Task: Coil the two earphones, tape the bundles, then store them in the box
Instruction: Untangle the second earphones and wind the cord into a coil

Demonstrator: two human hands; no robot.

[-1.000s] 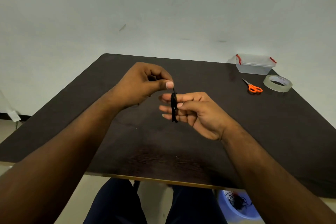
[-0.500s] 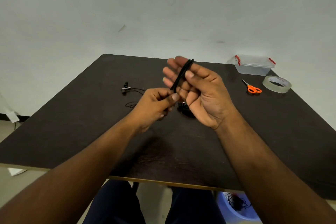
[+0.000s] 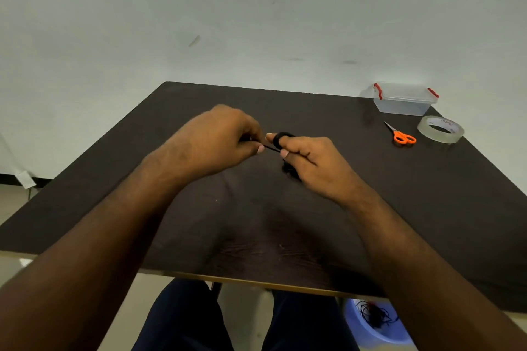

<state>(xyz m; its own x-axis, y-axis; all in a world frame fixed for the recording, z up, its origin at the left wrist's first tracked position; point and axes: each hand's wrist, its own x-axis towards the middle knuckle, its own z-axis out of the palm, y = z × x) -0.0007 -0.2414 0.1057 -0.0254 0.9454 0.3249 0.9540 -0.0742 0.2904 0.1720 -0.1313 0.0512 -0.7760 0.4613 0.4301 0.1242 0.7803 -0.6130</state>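
A black earphone cable is wound in a coil (image 3: 281, 138) round the fingers of my right hand (image 3: 310, 162), above the middle of the dark table (image 3: 399, 208). My left hand (image 3: 219, 139) pinches the free strand (image 3: 269, 147) of that cable just left of the coil, pulled taut. A dark clump (image 3: 289, 169) lies on the table under my right hand, mostly hidden. The clear plastic box (image 3: 403, 100) with red latches stands at the far right corner. A roll of clear tape (image 3: 440, 129) lies in front of it.
Orange-handled scissors (image 3: 400, 135) lie between the box and the tape roll. On the floor under the table's near right edge stands a blue tub (image 3: 376, 325) with tangled black cables in it. My knees show below the table's front edge.
My right hand has dropped from its raised, palm-up pose and turned fingers to the left. My left hand has risen and moved over the earbuds on the table, drawing the cable round the fingers.
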